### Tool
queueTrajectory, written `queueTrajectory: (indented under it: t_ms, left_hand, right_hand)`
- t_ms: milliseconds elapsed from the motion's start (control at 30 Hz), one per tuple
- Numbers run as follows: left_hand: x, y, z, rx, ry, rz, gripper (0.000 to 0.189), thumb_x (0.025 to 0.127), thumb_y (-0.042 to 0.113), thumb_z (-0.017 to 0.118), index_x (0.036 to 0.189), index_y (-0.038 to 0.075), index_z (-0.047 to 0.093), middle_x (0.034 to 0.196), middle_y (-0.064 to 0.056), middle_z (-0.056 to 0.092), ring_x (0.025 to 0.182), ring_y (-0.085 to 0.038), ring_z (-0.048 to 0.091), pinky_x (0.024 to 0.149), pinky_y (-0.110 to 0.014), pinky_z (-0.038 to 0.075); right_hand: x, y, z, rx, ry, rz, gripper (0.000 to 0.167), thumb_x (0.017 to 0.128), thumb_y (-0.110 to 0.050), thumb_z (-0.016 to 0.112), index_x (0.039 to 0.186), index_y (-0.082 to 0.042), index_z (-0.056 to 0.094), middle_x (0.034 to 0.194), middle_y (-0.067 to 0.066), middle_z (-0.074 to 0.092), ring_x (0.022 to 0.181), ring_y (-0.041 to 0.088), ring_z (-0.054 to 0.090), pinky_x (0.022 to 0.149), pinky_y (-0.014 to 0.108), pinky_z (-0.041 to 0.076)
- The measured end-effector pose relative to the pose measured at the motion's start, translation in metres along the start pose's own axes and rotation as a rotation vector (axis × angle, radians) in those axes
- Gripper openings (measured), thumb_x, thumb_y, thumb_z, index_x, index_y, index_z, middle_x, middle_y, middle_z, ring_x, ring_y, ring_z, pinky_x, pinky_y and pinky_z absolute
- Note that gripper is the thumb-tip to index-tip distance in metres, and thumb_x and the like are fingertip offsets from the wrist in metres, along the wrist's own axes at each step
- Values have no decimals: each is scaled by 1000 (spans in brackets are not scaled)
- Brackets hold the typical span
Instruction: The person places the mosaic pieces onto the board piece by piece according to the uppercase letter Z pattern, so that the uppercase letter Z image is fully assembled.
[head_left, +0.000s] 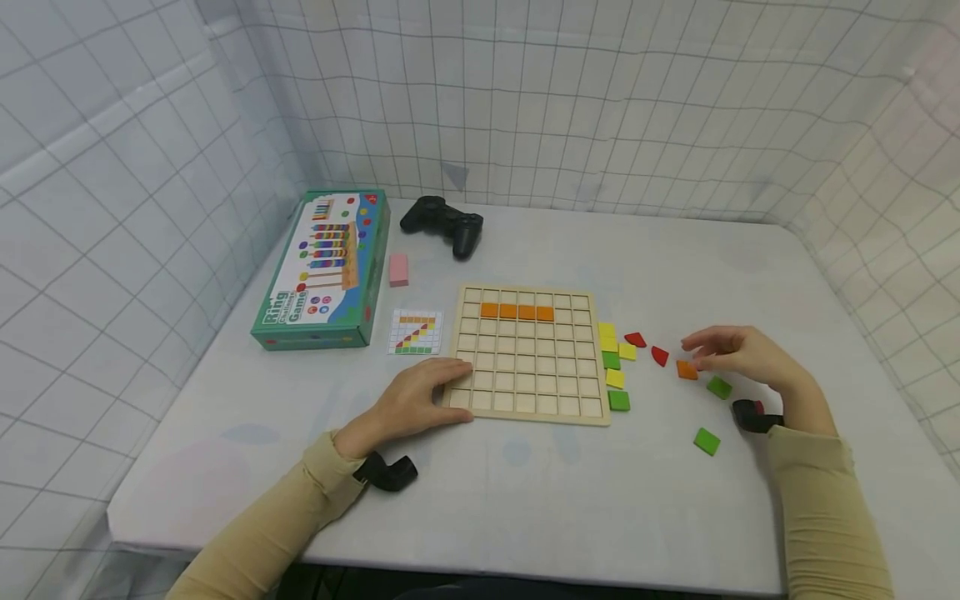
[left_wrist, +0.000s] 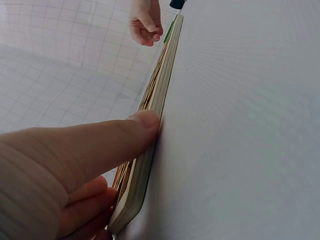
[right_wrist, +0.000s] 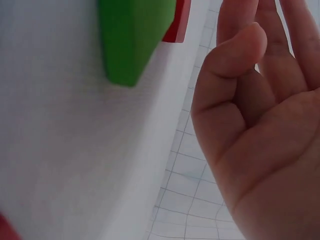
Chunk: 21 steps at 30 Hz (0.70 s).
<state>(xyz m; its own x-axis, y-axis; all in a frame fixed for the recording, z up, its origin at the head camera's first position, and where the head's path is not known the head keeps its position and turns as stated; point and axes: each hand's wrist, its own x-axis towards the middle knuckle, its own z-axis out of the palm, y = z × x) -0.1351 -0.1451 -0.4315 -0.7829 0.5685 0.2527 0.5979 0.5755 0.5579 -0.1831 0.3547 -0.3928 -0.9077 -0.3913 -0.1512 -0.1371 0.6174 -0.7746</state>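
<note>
A wooden grid board [head_left: 536,372] lies flat on the table, with a row of orange tiles [head_left: 517,312] in its upper cells. My left hand [head_left: 415,396] holds the board's near left corner. In the left wrist view its thumb [left_wrist: 110,137] presses the board's edge [left_wrist: 150,170], while the other fingers are at the adjoining side. Right of the board, my right hand [head_left: 738,354] hovers at a loose orange tile [head_left: 686,370], fingers loosely bent. The right wrist view shows nothing between that hand's thumb and fingers. A green tile [head_left: 719,387] lies just below this hand.
Yellow tiles [head_left: 607,331], green tiles [head_left: 618,401] and red pieces [head_left: 636,340] lie right of the board; another green tile [head_left: 707,442] is nearer. A pattern card [head_left: 416,332], pink block [head_left: 398,270], game box [head_left: 322,267] and black game controller [head_left: 442,223] stand left and behind.
</note>
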Motion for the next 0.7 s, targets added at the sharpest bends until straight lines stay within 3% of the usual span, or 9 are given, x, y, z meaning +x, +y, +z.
queueTrajectory:
  t_ms: [167, 700]
  left_hand:
    - [0, 0, 0, -2, 1, 3, 67, 73, 38, 80, 127, 2, 59, 126, -11, 58, 120, -26, 51, 102, -40, 41]
    - [1, 0, 0, 0, -7, -13, 68, 74, 39, 79, 127, 3, 59, 127, -10, 58, 120, -25, 50, 103, -40, 40]
  right_hand:
    - [1, 4, 1, -30, -5, 42, 35, 86, -23, 70, 116, -5, 65, 103, 4, 68, 87, 12, 61, 78, 17, 49]
    - [5, 13, 3, -74, -15, 101, 40, 81, -19, 75, 116, -4, 65, 89, 5, 67, 79, 14, 55, 68, 20, 46]
